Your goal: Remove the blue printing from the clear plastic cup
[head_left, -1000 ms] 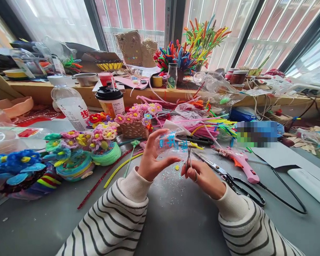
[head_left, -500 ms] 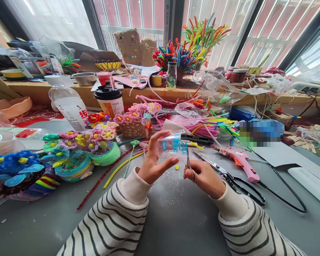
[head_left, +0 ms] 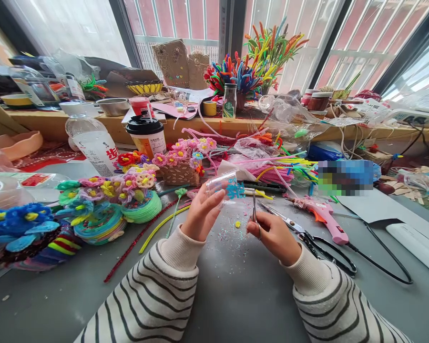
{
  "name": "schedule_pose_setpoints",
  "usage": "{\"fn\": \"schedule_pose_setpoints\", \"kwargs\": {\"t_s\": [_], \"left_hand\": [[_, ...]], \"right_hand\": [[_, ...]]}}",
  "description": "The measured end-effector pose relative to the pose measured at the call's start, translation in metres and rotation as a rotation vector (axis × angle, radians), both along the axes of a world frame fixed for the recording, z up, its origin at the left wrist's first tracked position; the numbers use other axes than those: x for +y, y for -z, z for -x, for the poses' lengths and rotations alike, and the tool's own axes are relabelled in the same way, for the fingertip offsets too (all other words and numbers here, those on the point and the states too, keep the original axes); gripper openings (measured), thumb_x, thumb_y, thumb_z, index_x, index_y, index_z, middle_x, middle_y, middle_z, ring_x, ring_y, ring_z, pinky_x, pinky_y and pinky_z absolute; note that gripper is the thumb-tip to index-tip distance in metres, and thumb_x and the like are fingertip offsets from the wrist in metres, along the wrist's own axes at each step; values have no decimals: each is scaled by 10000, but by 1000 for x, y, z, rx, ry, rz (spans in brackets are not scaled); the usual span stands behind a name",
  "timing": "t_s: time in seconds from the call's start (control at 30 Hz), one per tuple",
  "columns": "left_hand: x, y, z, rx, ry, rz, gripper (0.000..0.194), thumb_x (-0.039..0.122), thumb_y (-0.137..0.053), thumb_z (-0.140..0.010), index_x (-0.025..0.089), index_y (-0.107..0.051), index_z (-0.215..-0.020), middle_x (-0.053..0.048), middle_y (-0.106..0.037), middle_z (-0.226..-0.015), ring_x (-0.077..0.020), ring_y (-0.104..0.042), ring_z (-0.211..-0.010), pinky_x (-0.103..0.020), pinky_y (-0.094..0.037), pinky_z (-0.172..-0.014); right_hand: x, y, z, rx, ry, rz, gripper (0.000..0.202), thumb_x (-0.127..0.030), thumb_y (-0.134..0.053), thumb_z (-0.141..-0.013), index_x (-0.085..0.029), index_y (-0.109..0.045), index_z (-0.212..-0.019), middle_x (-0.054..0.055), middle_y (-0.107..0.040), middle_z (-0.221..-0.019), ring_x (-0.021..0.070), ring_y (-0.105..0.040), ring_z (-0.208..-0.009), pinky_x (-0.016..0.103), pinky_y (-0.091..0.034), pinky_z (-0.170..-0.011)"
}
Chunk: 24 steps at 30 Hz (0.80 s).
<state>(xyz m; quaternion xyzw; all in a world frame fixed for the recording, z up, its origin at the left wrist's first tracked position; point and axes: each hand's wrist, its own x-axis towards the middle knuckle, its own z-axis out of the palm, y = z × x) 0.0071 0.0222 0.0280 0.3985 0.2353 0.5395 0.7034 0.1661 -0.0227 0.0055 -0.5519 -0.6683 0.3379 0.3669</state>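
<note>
the clear plastic cup [head_left: 231, 189] is above the table [head_left: 232, 295], held between the thumb and fingers of the left hand [head_left: 200, 215]; the right hand [head_left: 276, 239] grips small scissors [head_left: 254, 207] beside it; apparently a cutting step, where any snip calls for a steady cup

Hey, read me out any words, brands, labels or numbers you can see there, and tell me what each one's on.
"步", probably: red print on the water bottle; the rest is unclear.
Unreadable, too angled: blue characters on the clear plastic cup in the left hand.
Unreadable, too small: labels on the black-lidded drink cup and small glass bottle.
No number is clear enough to read.
</note>
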Motion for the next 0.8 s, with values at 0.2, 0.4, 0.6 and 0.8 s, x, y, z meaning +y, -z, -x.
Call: {"fn": "schedule_pose_setpoints", "kwargs": {"t_s": [0.2, 0.4, 0.6, 0.8], "left_hand": [[-2, 1, -5, -10, 15, 161, 412, 195, -698, -583, 174, -516, -951, -54, -590, -1016, -208, -543, -977, -363, -391, -864], [-5, 6, -10, 71, 71, 145, 471, 161, -762, -495, 161, -482, -874, -51, -594, -961, -229, -538, -1000, -403, -342, -928], [-4, 7, -6, 360, 180, 33, 595, 160, -763, -497, 197, -484, -1021, -68, -566, -1048, -226, -546, -967, -381, -385, -861], [-4, 6, -7, 410, 193, 81, 413, 329, -713, -580, 140, -574, -921, -81, -627, -945, -224, -566, -914, -380, -400, -844]], "right_hand": [[2, 4, 2, 493, 103, 37, 366, -492, -645, -619, -187, -504, -766, 1, -537, -715, 131, -535, -634, 240, -444, -519], [2, 2, 5, 792, 129, 6, 373, -281, -737, -572, -213, -432, -775, 19, -629, -894, 166, -615, -798, 273, -496, -650], [2, -2, 2, 767, 91, -20, 303, -240, -707, -624, -218, -426, -737, 35, -643, -985, 187, -590, -957, 303, -469, -785], [3, -2, 1, 761, 105, -29, 314, -229, -699, -633, -225, -406, -748, 2, -660, -893, 174, -627, -851, 298, -482, -722]]}}
